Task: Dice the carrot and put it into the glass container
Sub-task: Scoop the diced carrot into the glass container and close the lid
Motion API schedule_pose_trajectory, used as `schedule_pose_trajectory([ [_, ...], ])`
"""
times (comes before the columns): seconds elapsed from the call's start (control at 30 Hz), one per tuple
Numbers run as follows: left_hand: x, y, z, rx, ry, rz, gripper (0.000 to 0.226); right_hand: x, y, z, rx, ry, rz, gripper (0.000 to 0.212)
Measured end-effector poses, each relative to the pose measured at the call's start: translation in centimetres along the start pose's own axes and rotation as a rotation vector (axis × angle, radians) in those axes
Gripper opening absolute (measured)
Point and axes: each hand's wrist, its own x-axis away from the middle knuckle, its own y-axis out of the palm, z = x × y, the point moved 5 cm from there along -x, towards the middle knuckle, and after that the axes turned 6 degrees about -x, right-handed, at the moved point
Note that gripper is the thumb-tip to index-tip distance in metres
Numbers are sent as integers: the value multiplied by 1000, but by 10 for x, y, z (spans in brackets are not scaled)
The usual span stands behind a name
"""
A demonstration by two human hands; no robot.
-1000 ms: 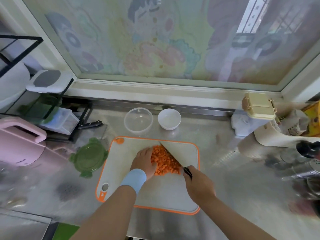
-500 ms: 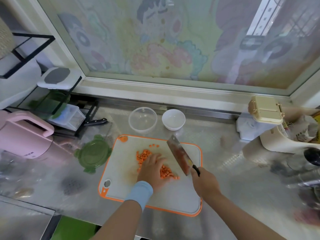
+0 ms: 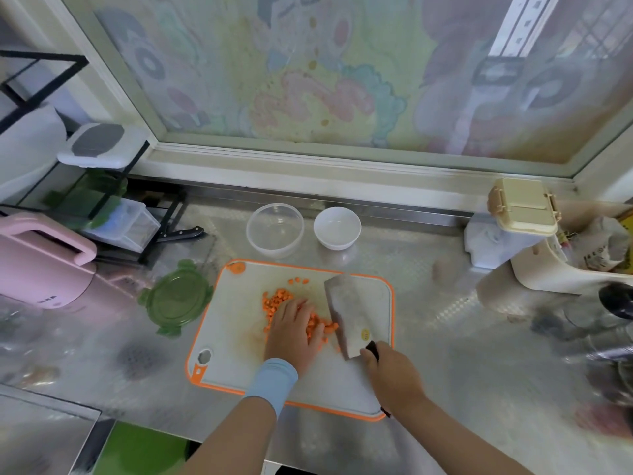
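— Toward the lower centre of the frame, on the orange-rimmed cutting board [image 3: 233, 323], what step is this?

— Gathering, I'd judge; the cutting looks done. The diced carrot [image 3: 274, 301] lies in a loose heap on the board, with a few bits strayed toward its far edge. The left hand [image 3: 294, 332] lies over the heap, fingers relaxed, its grip closed on nothing; it presses the dice toward the cleaver [image 3: 349, 313]. The right hand [image 3: 394, 371] has its grip clamped on the cleaver's dark handle, the blade tilted broad face up at the heap's right side.

— And next?

— Probably sweep the dice onto the flat of the blade, lift it level, and carry it to the glass container [image 3: 275, 229], which stands empty on the desk [image 3: 445, 337] just beyond the board's far edge.

— Anything in the way?

— A white bowl [image 3: 337, 228] sits just beside the container, on its right, and is easy to knock. The green lid [image 3: 178, 298] lies off, left of the board, so the mouth is open. A pink appliance [image 3: 41, 265] at the left edge is well apart.
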Motion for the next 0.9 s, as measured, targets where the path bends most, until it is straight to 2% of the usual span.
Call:
schedule_pose_trajectory([
  [0.1, 8, 8, 2, -11, -13, -41, 61, 0, 12, -11, 22, -22, -47, 33],
  [0.3, 10, 24, 9, -144, 98, -142, 71, 2, 24, -31, 41, -13, -111, 33],
  [0.43, 11, 28, 9, -150, 123, -161, 68, 5, 34, -36, -110, -6, -213, 25],
  [0.63, 4, 12, 19, -80, 212, -115, 55, 9, 21, -37, -487, 89, -189, 26],
  [0.77, -12, -13, 28, -58, 229, -60, 50, 9, -2, -49, -609, 90, -176, 24],
  [0.9, -37, -40, 32, -79, 264, -45, 51, 3, -24, -74, -608, 41, -144, 25],
])
